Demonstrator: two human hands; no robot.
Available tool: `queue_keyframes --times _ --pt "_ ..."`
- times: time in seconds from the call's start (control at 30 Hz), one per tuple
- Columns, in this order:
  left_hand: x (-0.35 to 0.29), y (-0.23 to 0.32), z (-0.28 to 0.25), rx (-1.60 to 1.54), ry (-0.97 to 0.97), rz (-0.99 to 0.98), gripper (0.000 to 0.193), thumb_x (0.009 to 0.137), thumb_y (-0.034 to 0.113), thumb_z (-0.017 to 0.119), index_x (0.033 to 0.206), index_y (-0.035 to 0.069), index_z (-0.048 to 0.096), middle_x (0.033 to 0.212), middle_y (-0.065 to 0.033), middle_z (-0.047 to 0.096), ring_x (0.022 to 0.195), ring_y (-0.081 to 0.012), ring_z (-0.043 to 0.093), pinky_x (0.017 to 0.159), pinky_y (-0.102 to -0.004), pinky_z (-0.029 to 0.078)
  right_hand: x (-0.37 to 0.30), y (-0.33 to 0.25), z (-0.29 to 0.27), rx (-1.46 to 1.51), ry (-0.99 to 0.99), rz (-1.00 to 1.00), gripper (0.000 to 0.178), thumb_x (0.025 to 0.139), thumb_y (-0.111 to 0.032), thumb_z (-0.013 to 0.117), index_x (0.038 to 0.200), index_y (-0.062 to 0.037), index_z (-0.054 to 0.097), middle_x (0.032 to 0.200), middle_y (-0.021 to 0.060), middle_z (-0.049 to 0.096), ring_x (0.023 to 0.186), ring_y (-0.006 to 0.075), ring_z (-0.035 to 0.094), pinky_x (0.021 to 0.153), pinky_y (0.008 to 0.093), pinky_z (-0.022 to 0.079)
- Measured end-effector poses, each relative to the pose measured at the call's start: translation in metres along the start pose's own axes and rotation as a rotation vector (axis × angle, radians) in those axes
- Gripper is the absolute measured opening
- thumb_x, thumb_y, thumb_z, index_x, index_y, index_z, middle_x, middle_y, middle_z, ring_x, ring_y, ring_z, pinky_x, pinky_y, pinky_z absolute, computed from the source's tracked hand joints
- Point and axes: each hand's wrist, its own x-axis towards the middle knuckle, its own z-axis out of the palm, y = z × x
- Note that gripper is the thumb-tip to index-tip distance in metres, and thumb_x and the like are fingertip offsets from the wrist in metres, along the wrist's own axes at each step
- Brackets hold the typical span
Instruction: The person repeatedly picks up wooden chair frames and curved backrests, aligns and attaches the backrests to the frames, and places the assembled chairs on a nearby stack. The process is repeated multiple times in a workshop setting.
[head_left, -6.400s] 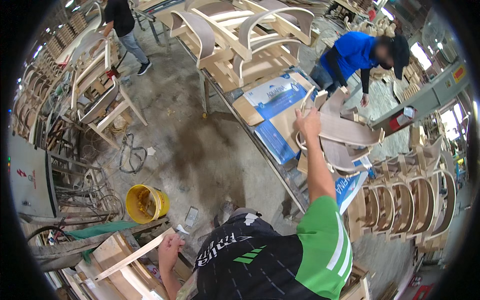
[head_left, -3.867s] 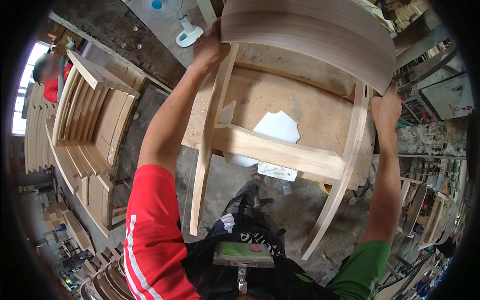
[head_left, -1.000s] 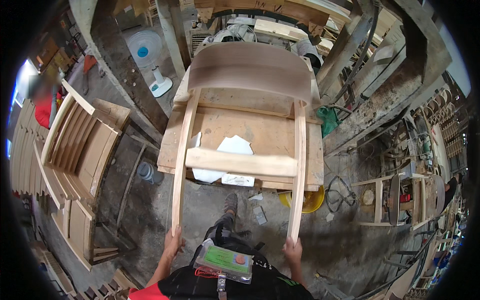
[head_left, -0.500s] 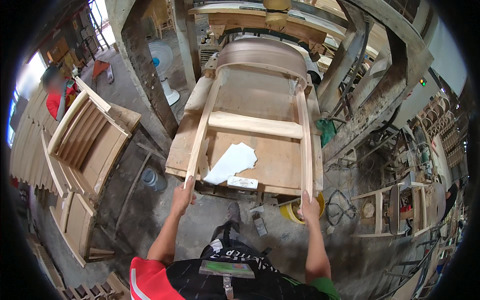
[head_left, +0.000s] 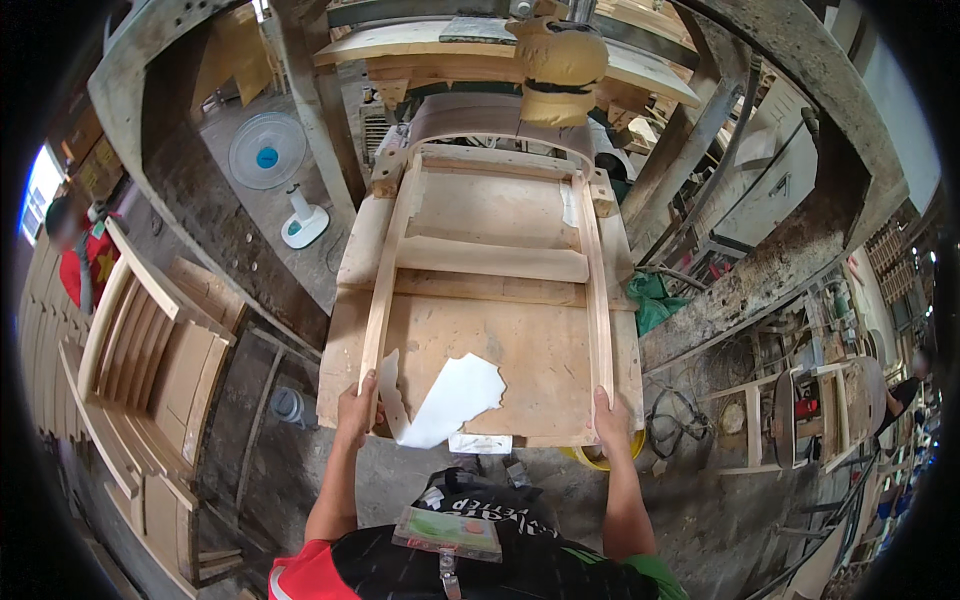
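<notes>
Chair frame point(head_left: 490, 262) over wood table point(head_left: 540, 370), curved backrest point(head_left: 465, 118) at far end, legs twd you; can't tell if all of it touches tabletop. Your L hand point(head_left: 354, 412) closed round near end of L leg point(head_left: 384, 310), your R hand point(head_left: 613, 418) likewise on R leg point(head_left: 599, 325). White sheet point(head_left: 455, 402) btwn hands, nr L; white block point(head_left: 480, 443) at near edge. Green cloth point(head_left: 656, 303) just R of table; fan point(head_left: 267, 150) well off, far L.

L hand point(head_left: 355, 410) + R hand point(head_left: 610, 418) grip wd frame point(head_left: 492, 262) | wht sheet point(head_left: 455, 398) btwn, on bench point(head_left: 550, 345)
</notes>
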Motion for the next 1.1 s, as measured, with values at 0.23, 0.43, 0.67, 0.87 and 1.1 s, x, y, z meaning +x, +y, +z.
queue_keyframes --times 0.23,0.43,0.67,0.87,1.1 --pt "0.013 -0.007 0.000 -0.047 -0.002 -0.036 0.058 0.100 0.056 0.066 0.106 -0.002 0.070 0.070 -0.0065 0.064 0.053 -0.0142 0.061 0.049 -0.0286 0.050 0.005 -0.003 0.003 -0.014 -0.016 0.023 0.060 0.105 -0.056 0.055 0.134 -0.0030 0.059 0.090 0.0095 0.064 0.062 0.0203 0.066 0.041 0.0328 0.042" --pt "0.013 -0.008 0.001 -0.072 0.019 -0.035 0.055 0.099 0.054 0.067 0.105 -0.001 0.071 0.071 -0.0070 0.066 0.053 -0.0136 0.061 0.048 -0.0274 0.049 0.007 -0.003 0.005 -0.001 -0.012 0.020 0.058 0.107 -0.054 0.055 0.130 -0.0016 0.061 0.091 0.0090 0.063 0.068 0.0185 0.063 0.055 0.0335 0.053" --pt "0.011 -0.004 0.004 -0.041 -0.008 -0.014 0.055 0.101 0.054 0.065 0.105 -0.001 0.070 0.073 -0.0073 0.067 0.054 -0.0136 0.062 0.050 -0.0273 0.050 0.019 0.018 0.004 -0.005 -0.009 -0.021 0.058 0.105 -0.055 0.055 0.126 -0.0019 0.061 0.081 0.0098 0.064 0.063 0.0217 0.066 0.052 0.0366 0.050" --pt "0.008 -0.006 0.000 -0.049 0.014 -0.009 0.055 0.101 0.053 0.065 0.107 -0.001 0.070 0.072 -0.0074 0.067 0.056 -0.0135 0.063 0.051 -0.0273 0.050 0.011 0.007 0.007 0.021 -0.019 -0.018 0.057 0.105 -0.056 0.057 0.126 -0.0038 0.062 0.082 0.0050 0.060 0.062 0.0170 0.062 0.046 0.0304 0.048" --pt "0.010 -0.004 0.004 -0.073 0.008 -0.022 0.056 0.102 0.053 0.065 0.109 -0.003 0.070 0.074 -0.0076 0.067 0.057 -0.0138 0.062 0.051 -0.0272 0.050 0.012 0.008 0.004 -0.010 0.006 -0.035 0.055 0.106 -0.055 0.056 0.127 -0.0043 0.060 0.084 0.0061 0.061 0.063 0.0175 0.063 0.046 0.0312 0.049"
